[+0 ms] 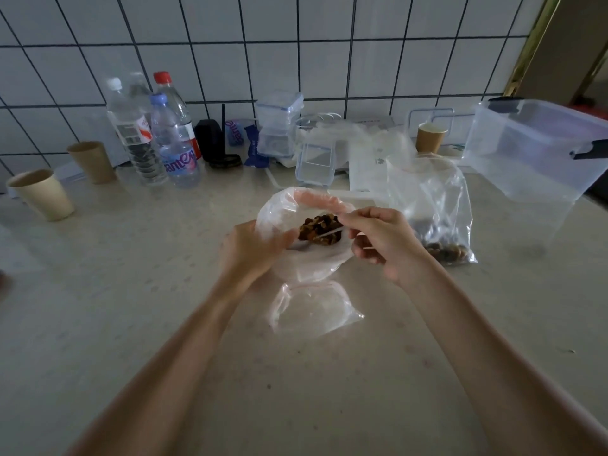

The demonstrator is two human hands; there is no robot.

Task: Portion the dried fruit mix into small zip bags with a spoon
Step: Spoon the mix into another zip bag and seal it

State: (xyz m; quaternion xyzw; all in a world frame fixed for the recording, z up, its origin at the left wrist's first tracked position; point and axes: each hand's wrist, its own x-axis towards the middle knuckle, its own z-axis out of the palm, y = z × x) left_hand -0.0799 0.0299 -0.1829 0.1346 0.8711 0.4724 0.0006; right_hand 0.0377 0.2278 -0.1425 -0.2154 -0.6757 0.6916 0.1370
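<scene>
Fruit mix (319, 229) in small bag (306, 225), large bag (431, 205) right.

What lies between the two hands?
In the head view, a small clear zip bag with dark dried fruit lies between left hand and right hand, both holding it.

Two bare forearms in shot, no sleeves showing. Left hand (250, 248), right hand (388, 241): no gloves, rings, watch. Fingers (353, 217) bare, slim.

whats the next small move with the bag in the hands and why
Probably press the small zip bag shut along its pink strip: dried fruit already sits inside, and the left hand and right hand both pinch its open mouth.
</scene>
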